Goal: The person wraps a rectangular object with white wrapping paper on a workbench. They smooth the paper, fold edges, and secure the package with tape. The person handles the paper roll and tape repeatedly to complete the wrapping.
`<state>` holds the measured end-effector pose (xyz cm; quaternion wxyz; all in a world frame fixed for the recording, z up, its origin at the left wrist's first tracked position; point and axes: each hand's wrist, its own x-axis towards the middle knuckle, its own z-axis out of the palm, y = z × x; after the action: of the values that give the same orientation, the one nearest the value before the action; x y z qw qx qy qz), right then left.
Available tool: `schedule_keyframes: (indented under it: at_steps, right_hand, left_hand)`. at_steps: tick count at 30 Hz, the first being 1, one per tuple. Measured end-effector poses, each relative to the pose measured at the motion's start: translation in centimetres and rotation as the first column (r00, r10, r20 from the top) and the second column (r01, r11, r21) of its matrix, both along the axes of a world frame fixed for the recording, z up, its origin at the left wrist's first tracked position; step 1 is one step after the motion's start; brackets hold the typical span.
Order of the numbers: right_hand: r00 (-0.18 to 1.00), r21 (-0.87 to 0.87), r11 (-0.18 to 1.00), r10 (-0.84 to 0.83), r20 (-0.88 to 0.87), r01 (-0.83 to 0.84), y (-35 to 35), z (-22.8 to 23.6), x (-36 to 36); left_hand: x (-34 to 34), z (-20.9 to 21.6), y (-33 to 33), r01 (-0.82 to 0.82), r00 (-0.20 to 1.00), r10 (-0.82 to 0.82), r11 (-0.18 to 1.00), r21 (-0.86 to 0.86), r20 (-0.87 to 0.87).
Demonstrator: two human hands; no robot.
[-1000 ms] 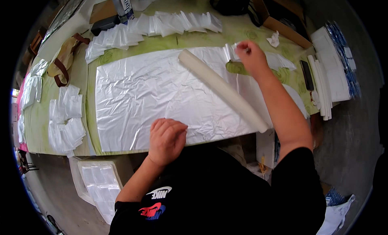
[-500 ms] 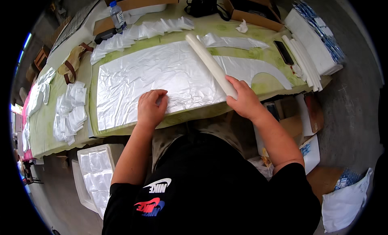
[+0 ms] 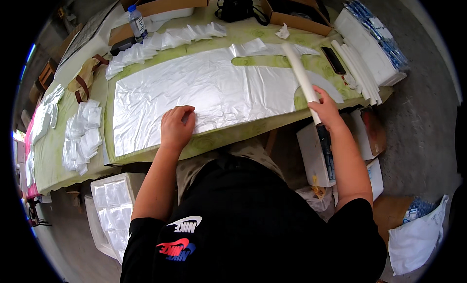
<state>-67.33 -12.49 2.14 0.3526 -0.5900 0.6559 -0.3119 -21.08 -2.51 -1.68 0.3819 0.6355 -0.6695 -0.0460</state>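
A large translucent plastic apron point(image 3: 165, 93), with a curved cutout toward its right end, lies spread and wrinkled over the green tablecloth. My left hand point(image 3: 177, 126) rests on its front edge, fingers loosely bent and a gap beside the thumb. My right hand point(image 3: 327, 108) is wrapped round the near end of a long cream-white tube point(image 3: 302, 79). The tube slants away from me over the apron's right part and hides some of the cutout. Its near end reaches past the table's front edge.
Folded clear plastic packs point(image 3: 160, 41) line the back, with more packs point(image 3: 82, 137) at left. A bottle point(image 3: 137, 24) stands behind. A phone point(image 3: 333, 61) and white tubes point(image 3: 357, 71) lie right, beside a white foam box point(image 3: 372, 49). Below is a bin of packs point(image 3: 114, 210).
My right hand has moved right with the tube, baring the apron's middle and a long slot in it. The apron looks smoother there. My left hand stays nearly in place.
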Motion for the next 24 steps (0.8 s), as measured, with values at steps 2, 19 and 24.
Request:
schedule_keyframes:
  at_steps: [2, 19, 24]
  right_hand:
    - [0.994, -0.010, 0.995, -0.102, 0.034, 0.103, -0.4, 0.2, -1.0]
    - [0.999, -0.117, 0.993, 0.020, 0.049, -0.014, 0.9, 0.8, -1.6]
    - [0.999, 0.012, 1.000, 0.013, -0.038, -0.013, 0.3, 1.1, -2.4]
  left_hand:
    - [-0.1, 0.3, 0.0, -0.004, 1.000, 0.004, 1.000, 0.018, 0.006]
    - [-0.2, 0.7, 0.2, -0.017, 1.000, 0.017, 1.000, 0.022, -0.009]
    - [-0.3, 0.9, 0.1, -0.013, 1.000, 0.013, 0.999, 0.042, 0.004]
